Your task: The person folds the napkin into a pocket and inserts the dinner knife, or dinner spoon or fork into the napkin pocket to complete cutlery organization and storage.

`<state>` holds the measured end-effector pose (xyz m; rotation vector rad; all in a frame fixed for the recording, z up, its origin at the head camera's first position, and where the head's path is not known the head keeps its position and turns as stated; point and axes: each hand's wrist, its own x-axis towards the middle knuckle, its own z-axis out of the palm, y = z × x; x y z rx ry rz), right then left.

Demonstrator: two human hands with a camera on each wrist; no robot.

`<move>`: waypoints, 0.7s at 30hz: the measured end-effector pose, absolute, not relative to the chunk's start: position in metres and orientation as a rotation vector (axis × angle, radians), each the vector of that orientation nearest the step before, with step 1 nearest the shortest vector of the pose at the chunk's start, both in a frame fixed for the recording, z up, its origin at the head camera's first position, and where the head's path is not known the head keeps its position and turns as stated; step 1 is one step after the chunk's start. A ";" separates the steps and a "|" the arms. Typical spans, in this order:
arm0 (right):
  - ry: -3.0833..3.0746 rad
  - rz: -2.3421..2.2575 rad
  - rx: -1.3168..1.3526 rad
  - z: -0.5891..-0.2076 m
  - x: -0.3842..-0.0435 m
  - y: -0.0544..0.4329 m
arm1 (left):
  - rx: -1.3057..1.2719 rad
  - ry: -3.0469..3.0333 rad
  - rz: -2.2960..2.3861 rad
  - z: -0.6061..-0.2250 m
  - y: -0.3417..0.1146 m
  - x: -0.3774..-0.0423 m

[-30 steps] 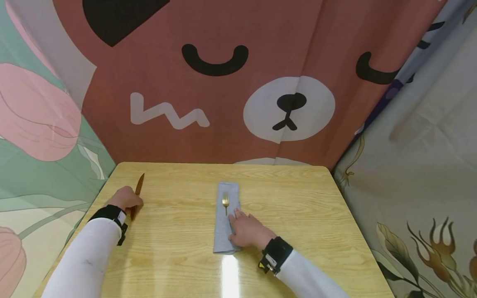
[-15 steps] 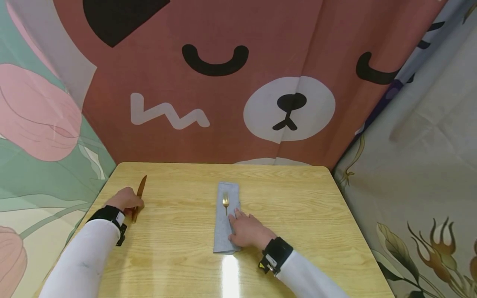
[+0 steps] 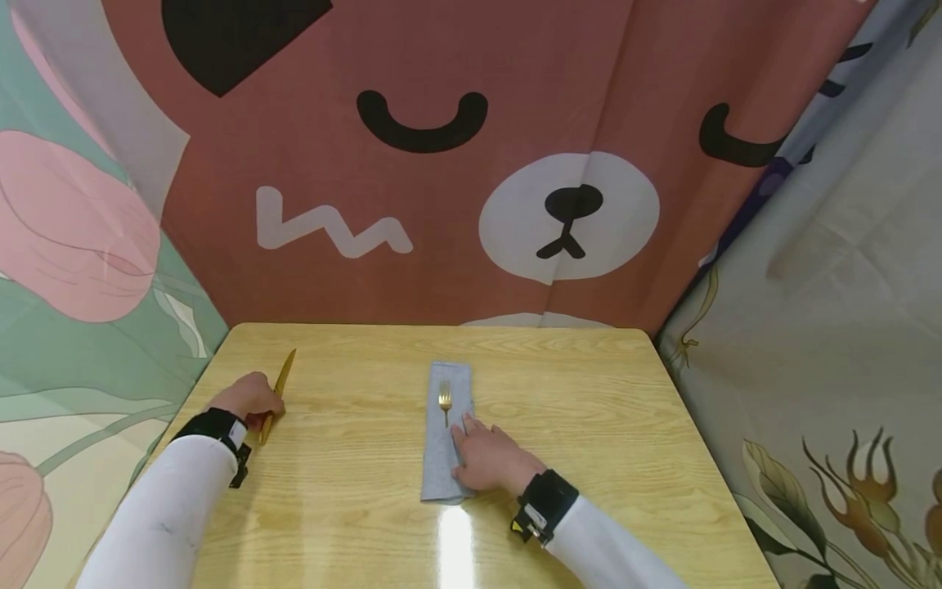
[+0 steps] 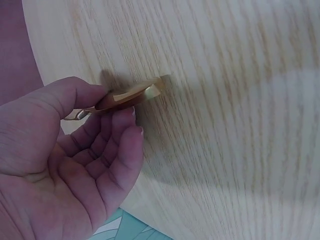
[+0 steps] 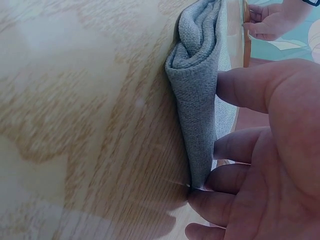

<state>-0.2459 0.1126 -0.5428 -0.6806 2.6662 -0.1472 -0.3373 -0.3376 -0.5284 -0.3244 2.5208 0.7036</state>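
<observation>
At the table's left side, my left hand [image 3: 248, 396] pinches a gold table knife [image 3: 285, 372], its blade pointing toward the far edge. In the left wrist view the thumb lies on one side of the knife [image 4: 137, 95] and the fingertips on the other. A folded grey-blue napkin [image 3: 439, 474] lies lengthwise at the middle of the table, with a small gold fork [image 3: 445, 397] on its upper half. My right hand [image 3: 495, 458] rests its fingertips on the napkin's right side, below the fork. Up close, the right wrist view shows the napkin's folded layers [image 5: 195, 95] under extended fingers.
A light wooden table [image 3: 353, 458] spans the work area. A brown curtain with a bear print [image 3: 441, 286] hangs behind its far edge. Floral curtains flank the left [image 3: 74, 360] and right [image 3: 780, 343] sides.
The knife has turned slightly in my left hand, its tip swinging to the right and its face catching more light. My right hand, the napkin and the fork stay in place.
</observation>
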 end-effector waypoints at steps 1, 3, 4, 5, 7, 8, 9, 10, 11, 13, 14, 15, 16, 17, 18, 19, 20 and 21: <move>2.667 -0.149 -0.679 -0.543 -0.246 0.112 | -0.316 2.526 0.707 -0.529 -0.338 -0.337; 2.666 -0.155 -0.677 -0.542 -0.246 0.112 | -0.299 2.537 0.718 -0.530 -0.337 -0.338; 2.667 -0.155 -0.677 -0.542 -0.246 0.112 | -0.290 2.545 0.723 -0.531 -0.337 -0.338; 2.666 -0.156 -0.678 -0.542 -0.245 0.112 | -0.275 2.553 0.734 -0.533 -0.336 -0.338; 2.664 -0.157 -0.678 -0.542 -0.245 0.112 | -0.269 2.563 0.766 -0.535 -0.335 -0.338; 2.663 -0.157 -0.677 -0.542 -0.245 0.112 | -0.271 2.565 0.790 -0.536 -0.333 -0.338; 2.662 -0.157 -0.677 -0.542 -0.245 0.112 | -0.265 2.569 0.809 -0.537 -0.332 -0.339; 2.661 -0.158 -0.676 -0.542 -0.245 0.112 | -0.257 2.571 0.828 -0.538 -0.330 -0.339; 2.659 -0.156 -0.676 -0.542 -0.245 0.112 | -0.247 2.572 0.848 -0.539 -0.328 -0.340; 2.660 -0.155 -0.675 -0.543 -0.245 0.111 | -0.220 2.584 0.869 -0.541 -0.324 -0.343; 2.660 -0.153 -0.676 -0.543 -0.245 0.112 | -0.194 2.600 0.866 -0.541 -0.321 -0.345; 2.660 -0.152 -0.677 -0.543 -0.246 0.112 | -0.163 2.615 0.861 -0.541 -0.318 -0.347; 2.660 -0.153 -0.676 -0.544 -0.246 0.112 | -0.138 2.628 0.862 -0.542 -0.314 -0.349; 2.661 -0.153 -0.675 -0.544 -0.246 0.112 | -0.117 2.636 0.867 -0.542 -0.311 -0.351; 2.661 -0.158 -0.673 -0.544 -0.246 0.112 | -0.097 2.643 0.868 -0.541 -0.306 -0.353; 2.659 -0.161 -0.671 -0.545 -0.247 0.112 | -0.074 2.648 0.871 -0.541 -0.302 -0.354; 2.659 -0.164 -0.671 -0.546 -0.247 0.113 | -0.056 2.651 0.874 -0.540 -0.297 -0.355; 2.659 -0.170 -0.671 -0.546 -0.247 0.113 | -0.042 2.647 0.880 -0.539 -0.292 -0.355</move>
